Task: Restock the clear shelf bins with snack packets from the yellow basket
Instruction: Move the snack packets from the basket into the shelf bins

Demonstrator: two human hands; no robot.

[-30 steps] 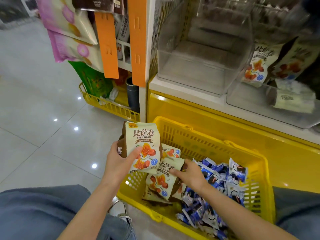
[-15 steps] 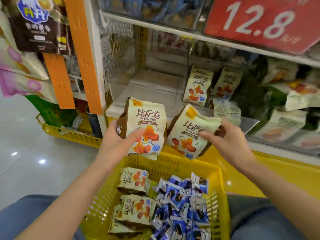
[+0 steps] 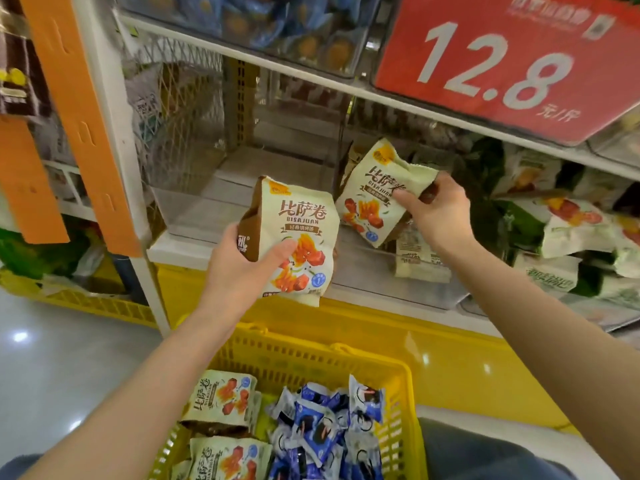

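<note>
My left hand (image 3: 239, 268) grips a cream and brown pizza-roll snack packet (image 3: 298, 230) upright in front of the shelf edge. My right hand (image 3: 438, 216) holds a second, matching packet (image 3: 372, 199), tilted, over the front of a clear shelf bin (image 3: 398, 278) that has one pale packet (image 3: 420, 258) lying inside. Left of it stands a clear bin (image 3: 194, 209) with nothing visible inside. Below, the yellow basket (image 3: 311, 358) holds more pizza-roll packets (image 3: 221, 400) and several small blue and white packets (image 3: 325, 427).
A red 12.8 price sign (image 3: 502, 60) hangs from the upper shelf. Bins to the right (image 3: 571, 237) hold green and white packets. An orange strip (image 3: 83, 123) and hanging bags sit left, with another yellow basket (image 3: 97, 303) on the tiled floor.
Both hands rose from the basket to the shelf, each with a packet. My right hand has carried its packet further up and right, into the mouth of the clear bin.
</note>
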